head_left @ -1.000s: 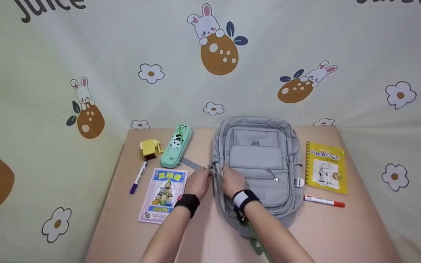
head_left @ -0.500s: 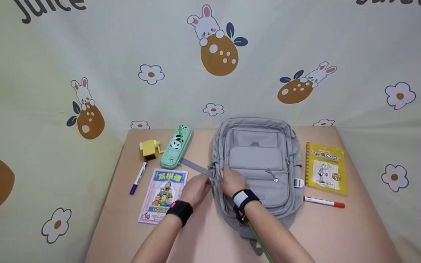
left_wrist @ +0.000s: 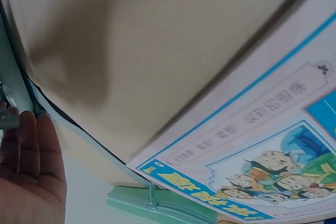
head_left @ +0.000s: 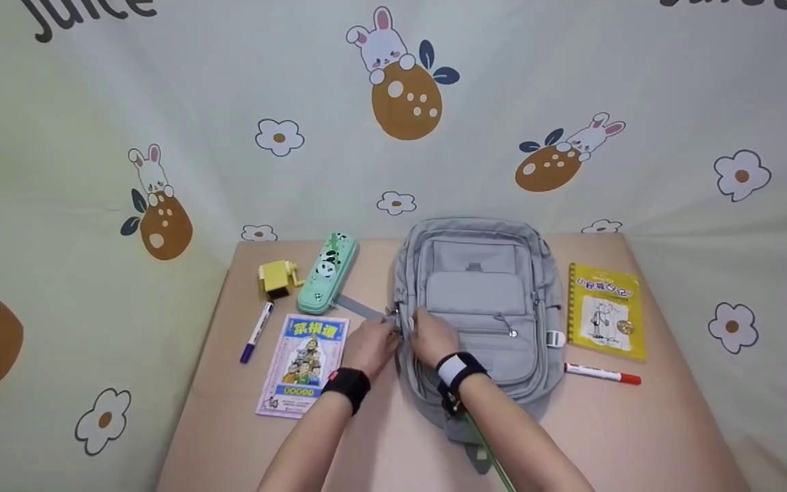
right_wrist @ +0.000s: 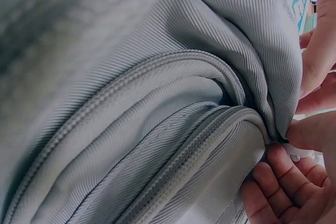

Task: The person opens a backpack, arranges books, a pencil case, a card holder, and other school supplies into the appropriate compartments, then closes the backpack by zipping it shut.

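Both hands are working at the left edge of a grey backpack [head_left: 477, 294] lying front up on a pinkish-tan table [head_left: 667, 437]. Left hand [head_left: 371, 344] has its fingers right up against the bag's side, but honestly can't tell if it's gripping anything. Right hand [head_left: 434, 338] is just beside it, thumb and fingers pinching a bit of the bag's edge by the zips. Black bands on both wrists.

Going across from the left: yellow crank sharpener [head_left: 274, 279] near the far corner, with a purple-capped marker [head_left: 257, 332] lying at a slant just below it. Next up is a pink and blue comic-style booklet [head_left: 303, 362], its right side partly behind the left wrist. Mint pencil case [head_left: 326, 273] with a panda sits beyond that, and a grey strap [head_left: 358, 306] runs from near its lower end over to the backpack. Past the bag on the right there's a red-capped marker [head_left: 602, 374] just beside it, then a yellow spiral notebook [head_left: 605, 311] a bit further back.
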Demonstrator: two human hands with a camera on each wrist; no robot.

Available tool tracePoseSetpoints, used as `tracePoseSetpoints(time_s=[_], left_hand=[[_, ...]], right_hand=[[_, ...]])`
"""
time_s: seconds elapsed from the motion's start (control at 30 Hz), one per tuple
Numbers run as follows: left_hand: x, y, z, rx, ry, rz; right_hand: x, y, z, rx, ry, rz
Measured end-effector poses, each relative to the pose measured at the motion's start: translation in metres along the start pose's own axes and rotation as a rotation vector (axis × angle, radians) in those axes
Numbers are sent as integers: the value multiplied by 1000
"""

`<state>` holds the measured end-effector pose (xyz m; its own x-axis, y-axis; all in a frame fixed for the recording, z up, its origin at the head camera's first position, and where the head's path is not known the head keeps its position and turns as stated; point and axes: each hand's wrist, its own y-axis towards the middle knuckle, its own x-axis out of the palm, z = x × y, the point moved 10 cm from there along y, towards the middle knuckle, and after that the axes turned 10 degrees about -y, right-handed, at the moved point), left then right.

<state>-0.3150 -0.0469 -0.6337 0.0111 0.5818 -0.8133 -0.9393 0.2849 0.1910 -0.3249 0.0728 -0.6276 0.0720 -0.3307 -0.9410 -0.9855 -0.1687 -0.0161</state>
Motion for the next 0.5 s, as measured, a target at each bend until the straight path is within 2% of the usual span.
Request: tracePoseSetpoints(time_s=[0.13,0.23,0.37,0.5], left_hand=[[2,2,4,10,31,-1],[3,3,4,13,32,9],[3,3,1,7,15,7],[4,3,-3,-20,-4,-2]], right_hand=[[-1,-3,0,-10,29,-24],[-6,-11,-4,-50,35,-55],[-14,-35,-15,-160,-28,-132],[-7,-64,-21,-230,-89,-235]])
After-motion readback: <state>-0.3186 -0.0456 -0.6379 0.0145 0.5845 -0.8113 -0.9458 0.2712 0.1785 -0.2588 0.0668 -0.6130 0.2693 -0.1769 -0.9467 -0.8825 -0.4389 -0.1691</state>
